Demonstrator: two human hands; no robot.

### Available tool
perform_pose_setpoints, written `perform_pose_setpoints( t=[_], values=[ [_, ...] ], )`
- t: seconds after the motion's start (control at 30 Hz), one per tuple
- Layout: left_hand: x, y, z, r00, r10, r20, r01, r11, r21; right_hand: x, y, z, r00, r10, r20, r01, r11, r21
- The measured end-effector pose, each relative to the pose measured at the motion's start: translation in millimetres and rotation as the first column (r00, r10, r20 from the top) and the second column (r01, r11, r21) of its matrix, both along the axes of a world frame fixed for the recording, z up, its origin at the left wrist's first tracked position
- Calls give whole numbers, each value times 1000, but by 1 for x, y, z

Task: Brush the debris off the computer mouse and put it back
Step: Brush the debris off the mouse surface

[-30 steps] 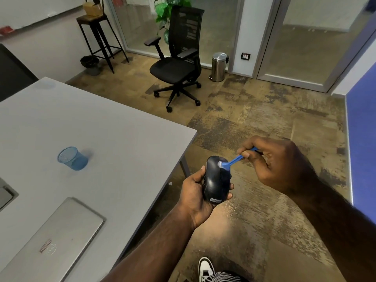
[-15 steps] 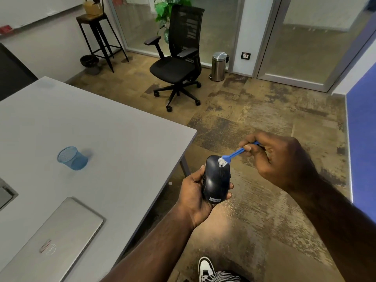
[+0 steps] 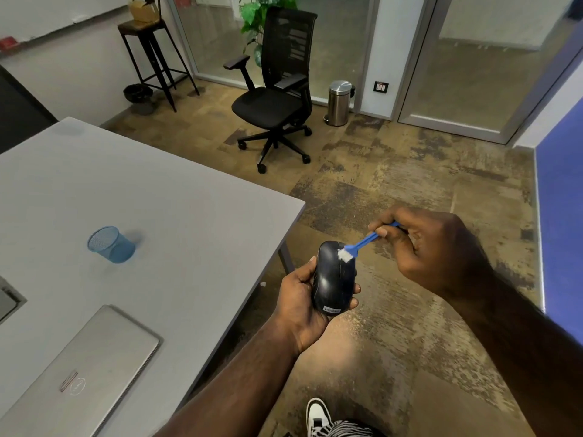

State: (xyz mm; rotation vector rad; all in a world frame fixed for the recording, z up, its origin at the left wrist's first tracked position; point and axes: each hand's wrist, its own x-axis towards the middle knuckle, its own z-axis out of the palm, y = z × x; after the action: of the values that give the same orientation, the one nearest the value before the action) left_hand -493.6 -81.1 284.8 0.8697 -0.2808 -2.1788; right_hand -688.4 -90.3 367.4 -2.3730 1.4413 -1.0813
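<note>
A black computer mouse (image 3: 331,279) with a small label at its near end is held over the floor, just right of the table's corner. My left hand (image 3: 298,305) wraps around it from the left and below. A small blue brush (image 3: 362,242) with white bristles touches the mouse's top right, near its far end. My right hand (image 3: 432,247) pinches the brush handle between thumb and fingers, up and to the right of the mouse.
A grey table (image 3: 164,216) fills the left, with a blue mesh cup (image 3: 111,244) and a closed silver laptop (image 3: 82,373) on it. A black office chair (image 3: 274,99), a steel bin (image 3: 339,102) and a tall stool (image 3: 151,48) stand further off on the brown carpet.
The brush has shifted slightly along the far end of the mouse, with my right hand lifting a little. My left hand keeps the mouse in the same spot.
</note>
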Motion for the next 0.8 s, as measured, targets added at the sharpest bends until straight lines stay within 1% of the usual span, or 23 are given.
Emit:
perform_pose_setpoints(
  t=[0.07, 0.2, 0.23, 0.37, 0.53, 0.7, 0.73, 0.8],
  values=[
    [-1, 1, 1, 1000, -11, 3, 11, 1000, -2, -2, -2, 0, 999, -43, 30, 43, 999, -8],
    [1, 1, 1, 1000, -4, 3, 4, 1000, 1, -1, 1, 1, 997, 74, 3, -74, 996, 43],
    [1, 1, 1, 1000, -5, 4, 5, 1000, 3, -1, 1, 1, 997, 78, -3, -78, 996, 41],
    [2, 2, 2, 1000, -21, 2, 21, 1000, -3, -4, -3, -1, 1000, -27, 3, 27, 1000, -12],
    [1, 2, 2, 1000, -11, 11, 11, 1000, -11, -2, 2, 2, 994, 111, -5, -111, 993, 51],
    [1, 4, 1, 1000, -23, 14, 23, 1000, -10, -5, -1, 1, 1000, 5, 10, -5, 1000, 3],
    [1, 3, 1, 1000, -22, 15, 23, 1000, -11, -5, 0, 2, 1000, 10, 11, -10, 1000, 9],
    [1, 2, 1, 1000, -11, 15, 12, 1000, -15, -4, 3, 3, 998, 68, 19, -68, 997, 41]
  ],
)
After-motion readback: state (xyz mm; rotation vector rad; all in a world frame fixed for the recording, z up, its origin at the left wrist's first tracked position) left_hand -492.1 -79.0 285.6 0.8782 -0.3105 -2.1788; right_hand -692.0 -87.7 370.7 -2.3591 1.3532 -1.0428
